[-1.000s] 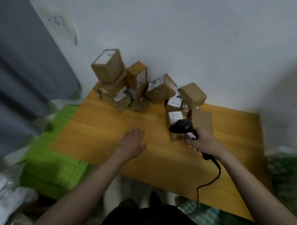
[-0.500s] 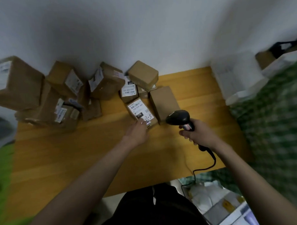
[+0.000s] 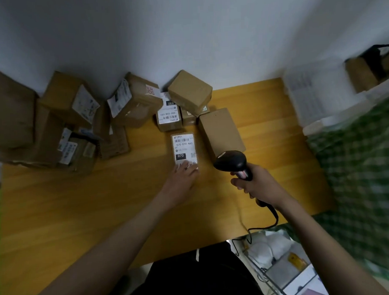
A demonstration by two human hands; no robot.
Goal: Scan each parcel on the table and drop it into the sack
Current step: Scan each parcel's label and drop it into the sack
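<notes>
Parcels [image 3: 130, 101] crowd the far side of the table [image 3: 103, 205] against the wall, and one small parcel [image 3: 185, 151] lies apart from the heap, label up, probably so its barcode faces the scanner [image 3: 232, 162]. The left hand [image 3: 182, 181] reaches forward with its arm nearly straight, fingers extended and resting on the near end of that label, likely steadying the small parcel for the read. The right hand [image 3: 260, 186] is wrapped tight round the scanner's handle, wrist raised, the black head tipped down and leftward just beside a plain brown box [image 3: 220, 131]. Its cable [image 3: 266, 224] trails off the table's near edge. No sack is clearly identifiable.
</notes>
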